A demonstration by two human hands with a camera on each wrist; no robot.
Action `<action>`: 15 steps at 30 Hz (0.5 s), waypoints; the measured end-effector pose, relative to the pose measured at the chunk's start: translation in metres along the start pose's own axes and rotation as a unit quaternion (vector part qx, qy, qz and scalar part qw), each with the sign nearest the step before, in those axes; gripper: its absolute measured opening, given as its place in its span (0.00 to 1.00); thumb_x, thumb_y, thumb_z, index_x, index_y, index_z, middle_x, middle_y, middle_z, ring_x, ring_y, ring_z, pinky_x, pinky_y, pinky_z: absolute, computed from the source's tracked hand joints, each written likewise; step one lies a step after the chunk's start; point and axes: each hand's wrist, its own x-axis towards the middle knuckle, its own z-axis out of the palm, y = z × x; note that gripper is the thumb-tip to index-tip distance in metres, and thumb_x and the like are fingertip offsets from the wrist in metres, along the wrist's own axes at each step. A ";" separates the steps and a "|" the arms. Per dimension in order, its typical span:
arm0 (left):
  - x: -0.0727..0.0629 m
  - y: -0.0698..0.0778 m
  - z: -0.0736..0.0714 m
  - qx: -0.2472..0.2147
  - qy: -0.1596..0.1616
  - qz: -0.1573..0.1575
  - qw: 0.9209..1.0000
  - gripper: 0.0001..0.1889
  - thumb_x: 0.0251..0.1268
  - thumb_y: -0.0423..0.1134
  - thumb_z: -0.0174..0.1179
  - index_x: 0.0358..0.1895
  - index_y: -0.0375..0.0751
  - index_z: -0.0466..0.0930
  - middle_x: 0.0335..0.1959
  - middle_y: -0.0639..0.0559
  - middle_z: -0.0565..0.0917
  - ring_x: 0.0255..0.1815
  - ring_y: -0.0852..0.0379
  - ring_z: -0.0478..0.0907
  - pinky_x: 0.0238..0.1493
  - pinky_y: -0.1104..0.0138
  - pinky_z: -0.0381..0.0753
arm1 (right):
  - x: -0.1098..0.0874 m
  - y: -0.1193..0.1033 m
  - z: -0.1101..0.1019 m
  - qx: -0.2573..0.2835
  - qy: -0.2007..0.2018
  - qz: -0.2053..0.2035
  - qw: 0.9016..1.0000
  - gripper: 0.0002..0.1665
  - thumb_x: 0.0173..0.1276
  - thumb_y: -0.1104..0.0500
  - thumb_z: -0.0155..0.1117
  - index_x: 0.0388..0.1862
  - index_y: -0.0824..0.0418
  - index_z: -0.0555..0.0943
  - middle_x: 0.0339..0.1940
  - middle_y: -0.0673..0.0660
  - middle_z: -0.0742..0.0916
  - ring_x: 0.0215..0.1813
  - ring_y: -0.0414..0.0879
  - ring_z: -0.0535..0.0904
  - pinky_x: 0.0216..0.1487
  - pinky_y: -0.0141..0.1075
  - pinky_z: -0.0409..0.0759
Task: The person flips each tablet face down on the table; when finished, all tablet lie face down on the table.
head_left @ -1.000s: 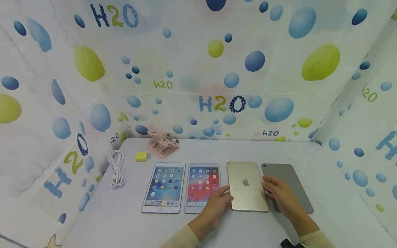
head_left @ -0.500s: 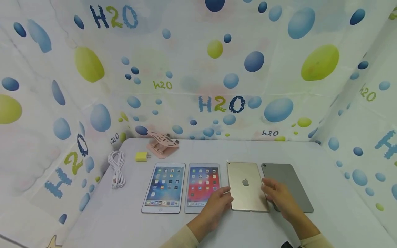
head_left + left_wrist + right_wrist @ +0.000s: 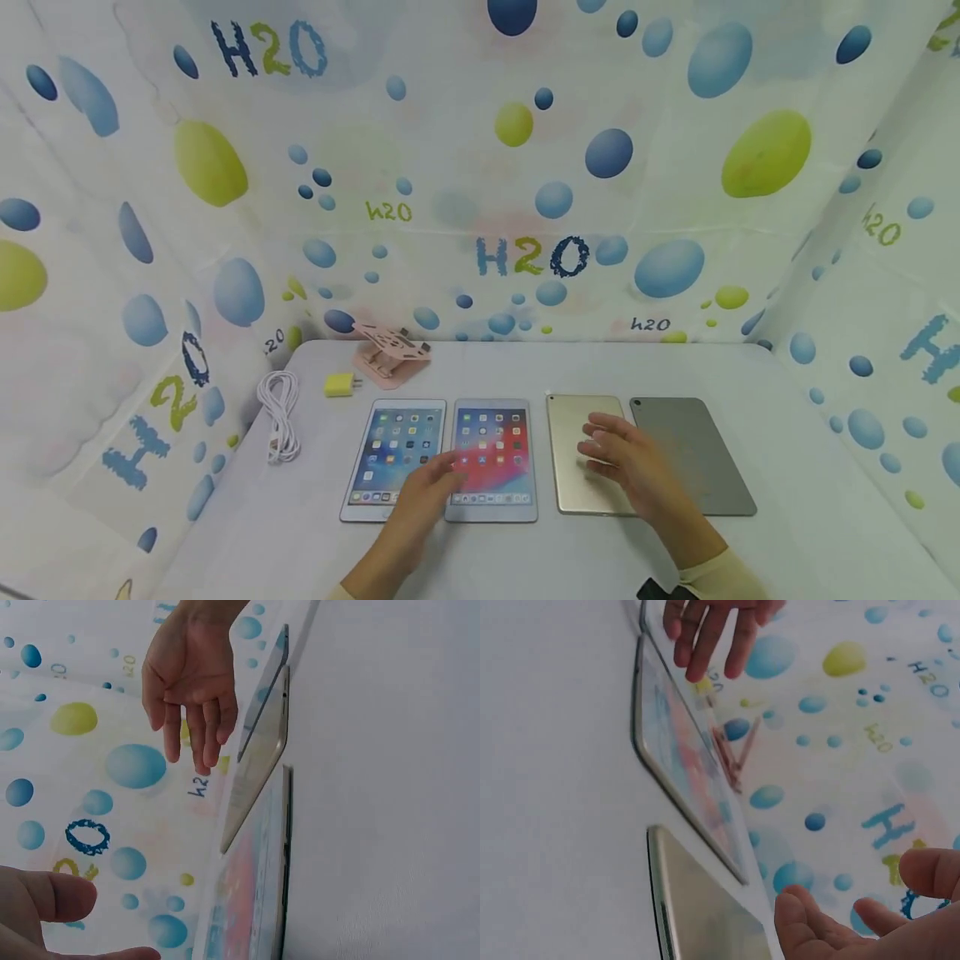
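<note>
Four tablets would overstate the row, so I count several lying side by side. My left hand [image 3: 422,510] hovers with relaxed fingers over the gap between the white tablet with a blue screen [image 3: 390,442] and the white tablet with a red-and-blue screen [image 3: 495,475]. Above the gold tablet [image 3: 566,467], lying back side up, my right hand [image 3: 637,471] is raised with loosely bent fingers. Nothing is held in either hand. Beside it lies the grey tablet [image 3: 693,442], also back side up and partly covered by the right hand. In the wrist views, both hands are clear of the tablets.
Toward the back left stand a pink folding stand [image 3: 390,354] and a yellow charger plug [image 3: 340,384]. A coiled white cable [image 3: 280,417] lies at the table's left edge. Patterned curtain cloth [image 3: 450,167] encloses the white table [image 3: 600,558] on the back and sides.
Both hands have left the gold tablet's edges. The left hand moved left over the two lit tablets; the right hand rose and shifted left above the gold one.
</note>
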 end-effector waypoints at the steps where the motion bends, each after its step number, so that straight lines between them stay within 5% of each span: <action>1: 0.000 -0.001 -0.004 0.012 0.004 -0.004 1.000 0.30 0.70 0.41 0.54 0.74 0.34 0.67 0.73 0.30 0.68 0.72 0.30 0.66 0.66 0.37 0.71 | 0.002 0.001 0.006 0.008 -0.015 0.007 1.000 0.32 0.80 0.57 0.55 0.75 0.70 0.63 0.72 0.72 0.71 0.64 0.61 0.80 0.63 0.49 0.80; 7: 0.000 -0.004 -0.013 0.034 -0.001 -0.004 0.999 0.31 0.71 0.41 0.57 0.74 0.33 0.66 0.74 0.28 0.66 0.74 0.29 0.63 0.64 0.40 0.75 | 0.009 0.009 0.039 0.022 -0.090 0.036 0.995 0.36 0.80 0.54 0.54 0.78 0.69 0.57 0.75 0.73 0.68 0.68 0.63 0.75 0.67 0.52 0.77; 15: 0.003 -0.006 -0.017 0.019 -0.017 -0.003 1.000 0.32 0.70 0.41 0.58 0.74 0.30 0.65 0.72 0.27 0.68 0.72 0.30 0.66 0.64 0.41 0.75 | 0.017 0.017 0.055 0.013 -0.090 0.038 0.995 0.36 0.79 0.53 0.55 0.78 0.68 0.59 0.77 0.72 0.65 0.73 0.67 0.68 0.69 0.56 0.74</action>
